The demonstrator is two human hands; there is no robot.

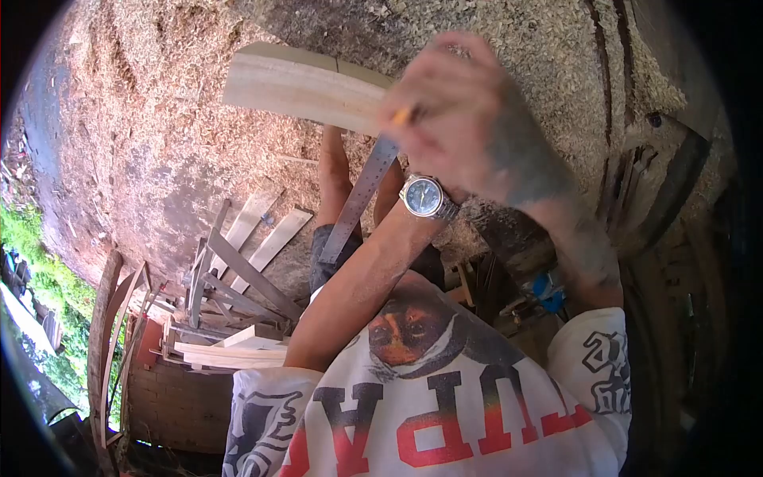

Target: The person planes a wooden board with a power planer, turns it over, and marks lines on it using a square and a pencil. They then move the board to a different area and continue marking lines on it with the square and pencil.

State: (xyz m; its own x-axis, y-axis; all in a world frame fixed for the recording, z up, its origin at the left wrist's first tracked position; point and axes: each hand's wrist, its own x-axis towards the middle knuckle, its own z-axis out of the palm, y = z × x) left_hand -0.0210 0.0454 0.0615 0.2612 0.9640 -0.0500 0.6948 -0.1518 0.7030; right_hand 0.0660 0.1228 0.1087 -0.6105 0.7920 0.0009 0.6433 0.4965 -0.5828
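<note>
A pale wooden board (306,83) with a curved upper edge extends left from my hands. A short dark line crosses its top edge. My right hand (485,119), smeared by motion, is closed at the board's right end. An orange pencil (403,116) shows at its fingers. My left hand, with a metal watch (423,195) on its wrist, is crossed under the right, and its fingers are mostly hidden. From that spot a perforated metal ruler (362,199) slants down and left, apparently in my left hand's grip. Part of the board's right end is covered.
Wood shavings (159,103) cover the ground. Cut wood strips (254,254) lie in a pile at lower left, beside stacked pale boards (230,350). Long curved planks (111,334) lean at the far left. A blue object (548,292) is below my right forearm.
</note>
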